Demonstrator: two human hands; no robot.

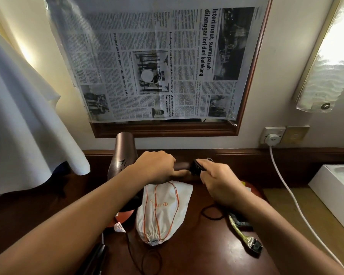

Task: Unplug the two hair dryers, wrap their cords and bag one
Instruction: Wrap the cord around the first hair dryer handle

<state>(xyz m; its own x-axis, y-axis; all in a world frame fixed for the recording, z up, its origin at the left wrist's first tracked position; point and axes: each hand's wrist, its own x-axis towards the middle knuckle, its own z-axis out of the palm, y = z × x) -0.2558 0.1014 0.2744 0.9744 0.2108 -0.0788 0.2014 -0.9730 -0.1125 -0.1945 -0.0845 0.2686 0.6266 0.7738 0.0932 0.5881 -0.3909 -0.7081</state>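
Left hand [155, 167] curled round the smooth matte-brown handle of a hair dryer [122, 155], held above the tabletop [187, 251]; index finger stretched along the handle toward the right. Barrel is a rounded brown cylinder just left of that grip, pointing up toward the mirror frame [167, 130]. Right hand [220, 181] just right of the left grip, fingers pinching a black cord bundle [197, 167] at the handle's end; the two hands almost touch. Exact wrap of the cord cannot be told.

Directly below both grips lies a white cloth drawstring bag [163, 211], flat, soft and wrinkled, with thin orange cords and a gathered mouth at the near end. Left of the bag and under the left forearm, part of a second dryer [125, 213], reddish-orange and glossy, mostly hidden. Thin black cord [211, 214] loops on the dark polished wood below the right grip. Further right of it, a yellow-green handled brush with a black head [244, 235].

Far right of the grips, a white round plug [272, 138] sits in a wall socket, its white cable [290, 195] trailing down. Newspaper [157, 62] covers the mirror. White cloth [24, 116] hangs at left.
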